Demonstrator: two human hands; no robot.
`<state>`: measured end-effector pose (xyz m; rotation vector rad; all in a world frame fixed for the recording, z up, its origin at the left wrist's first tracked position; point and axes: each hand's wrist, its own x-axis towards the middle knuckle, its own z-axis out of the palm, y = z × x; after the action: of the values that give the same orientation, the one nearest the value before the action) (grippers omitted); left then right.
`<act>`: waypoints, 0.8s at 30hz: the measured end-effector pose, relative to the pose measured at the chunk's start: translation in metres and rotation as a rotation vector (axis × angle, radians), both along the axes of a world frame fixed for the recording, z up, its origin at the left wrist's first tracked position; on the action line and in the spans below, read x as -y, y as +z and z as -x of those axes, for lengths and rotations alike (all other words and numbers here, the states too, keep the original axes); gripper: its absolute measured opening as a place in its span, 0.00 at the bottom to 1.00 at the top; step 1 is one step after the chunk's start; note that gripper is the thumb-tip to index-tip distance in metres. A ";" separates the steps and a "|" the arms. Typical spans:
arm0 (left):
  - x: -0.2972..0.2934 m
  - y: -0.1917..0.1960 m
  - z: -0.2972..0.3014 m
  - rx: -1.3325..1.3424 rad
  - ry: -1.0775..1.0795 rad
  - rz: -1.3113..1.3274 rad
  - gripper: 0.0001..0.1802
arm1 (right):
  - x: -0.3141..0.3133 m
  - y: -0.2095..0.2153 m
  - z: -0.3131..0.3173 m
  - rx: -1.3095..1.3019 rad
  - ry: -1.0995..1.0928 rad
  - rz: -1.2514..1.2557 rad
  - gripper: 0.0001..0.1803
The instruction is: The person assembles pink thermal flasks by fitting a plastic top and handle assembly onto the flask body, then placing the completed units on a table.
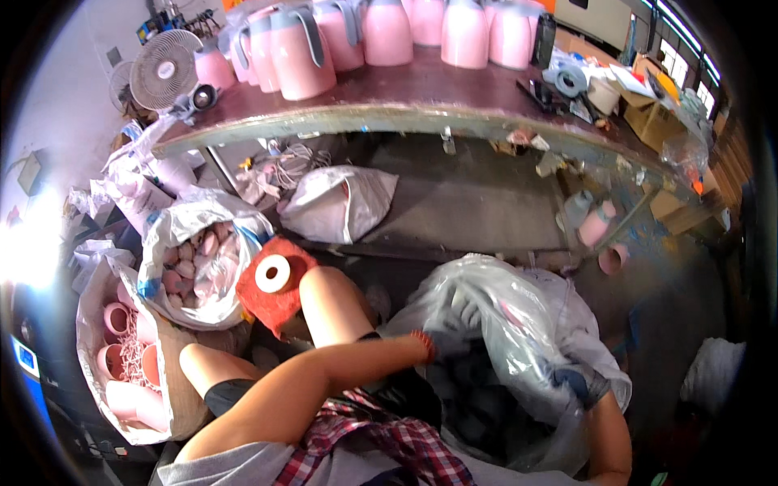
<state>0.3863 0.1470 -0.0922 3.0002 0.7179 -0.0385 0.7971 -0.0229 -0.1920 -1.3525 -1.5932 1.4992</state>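
Observation:
A large clear plastic bag (519, 332), lined inside a white woven sack (596, 340), stands open at my right side. Dark grey parts (478, 389) fill it, too shadowed to name. My left hand (446, 344), in a grey glove with a red cord at the wrist, reaches into the bag's mouth. Its fingers blend into the dark contents and are hidden. On the bag's right rim, my right hand (582, 384), in a blue-grey glove, is closed on the bunched plastic.
Pink jugs (389, 36) with grey handles crowd the table (389, 93) ahead. To my left stand a sack of pink parts (194, 267) and another of pink cylinders (134, 364). A white ring (273, 264) lies on a red cloth (279, 304) beside my knee. A fan (162, 69) is far left.

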 end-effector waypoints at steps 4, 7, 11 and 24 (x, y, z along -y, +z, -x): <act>-0.049 0.016 -0.029 0.190 -0.052 -0.297 0.18 | 0.030 0.133 0.075 -0.133 -0.349 0.578 0.23; -0.074 0.025 -0.037 0.036 0.145 -0.091 0.15 | 0.001 0.165 0.090 0.193 -0.407 0.017 0.20; -0.109 0.036 -0.025 0.322 -0.062 0.206 0.14 | -0.046 0.171 -0.006 0.378 -0.517 -0.184 0.14; -0.057 0.043 0.019 0.477 -0.213 -0.282 0.30 | -0.099 0.054 -0.116 0.986 -0.727 -0.279 0.26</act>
<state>0.3674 0.2039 -0.0490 3.1286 0.3754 0.8012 0.9134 0.0758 -0.1375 -2.3138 -1.4235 0.1301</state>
